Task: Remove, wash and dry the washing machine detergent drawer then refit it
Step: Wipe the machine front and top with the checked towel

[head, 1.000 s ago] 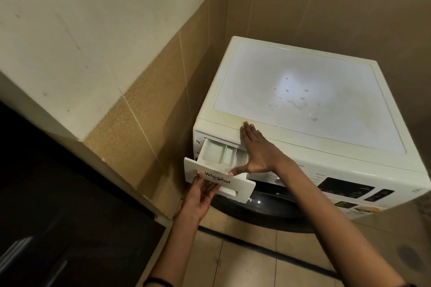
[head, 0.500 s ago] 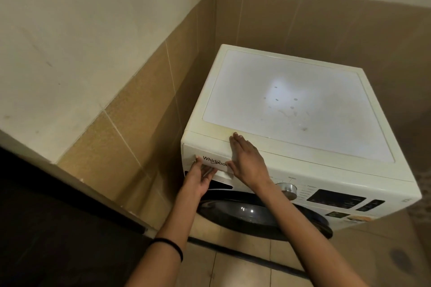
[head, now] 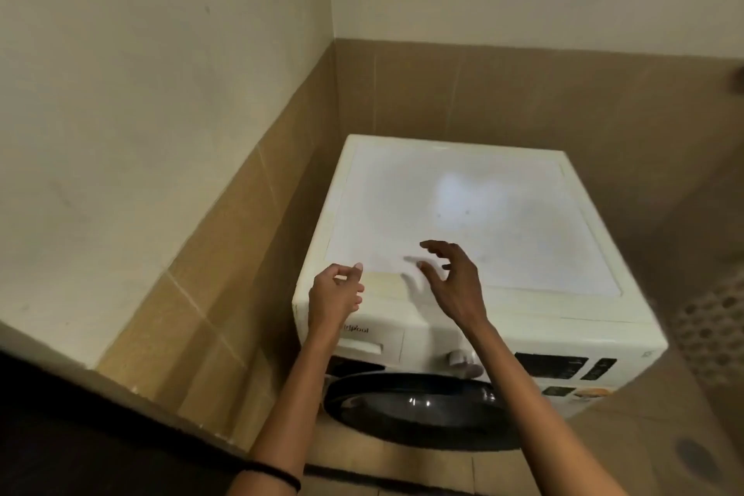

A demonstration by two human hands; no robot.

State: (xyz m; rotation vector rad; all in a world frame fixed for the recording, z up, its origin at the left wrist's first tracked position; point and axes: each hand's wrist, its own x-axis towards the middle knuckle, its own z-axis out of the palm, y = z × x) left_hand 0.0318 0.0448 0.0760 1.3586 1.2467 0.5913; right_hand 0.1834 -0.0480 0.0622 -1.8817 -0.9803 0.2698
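A white front-loading washing machine [head: 463,213] stands in a tiled corner. Its detergent drawer [head: 372,336] sits pushed in, flush with the front panel at the upper left, partly hidden by my left wrist. My left hand [head: 336,296] hovers above the drawer with fingers loosely curled and nothing in it. My right hand [head: 453,280] is raised over the machine's front top edge, fingers spread, holding nothing. Neither hand touches the machine.
The dark round door [head: 418,407] bulges out below the panel, with a dial [head: 459,358] and a black display [head: 551,364] to its right. A tiled wall [head: 225,254] runs close along the machine's left side. A dark counter [head: 60,435] fills the lower left.
The drawer went from pulled out to pushed fully in. Both hands then let go and lifted off the machine front. The view has tilted up.
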